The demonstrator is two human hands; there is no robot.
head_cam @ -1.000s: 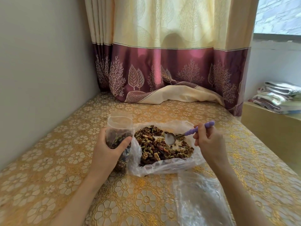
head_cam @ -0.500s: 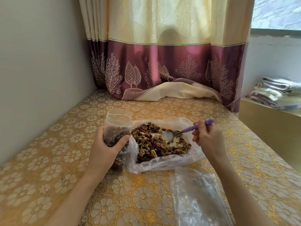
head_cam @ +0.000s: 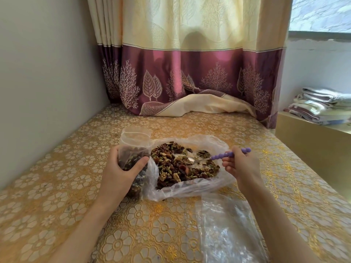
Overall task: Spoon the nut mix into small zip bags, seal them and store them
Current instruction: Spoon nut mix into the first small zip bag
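Gold floral counter [head_cam: 57, 205]: left hand [head_cam: 121, 173] grips upright zip bag [head_cam: 133, 149]; right hand [head_cam: 241, 164] pinches spoon [head_cam: 214, 157], bowl apparently in nut mix [head_cam: 176, 168].

Grey wall [head_cam: 47, 82] left. Cream-and-purple curtain [head_cam: 190, 73] behind gold floral tablecloth [head_cam: 57, 196]. Window [head_cam: 321, 14] upper right; folded cloths [head_cam: 322, 105] on ledge [head_cam: 313, 141].

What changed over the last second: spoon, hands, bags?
The spoon bowl went from lifted and empty above the nut mix to lowered into it, partly buried, the right hand tipping the purple handle down. Nothing was taken or released. The left hand still grips the upright small zip bag, partly filled; the empty bags lie unmoved.
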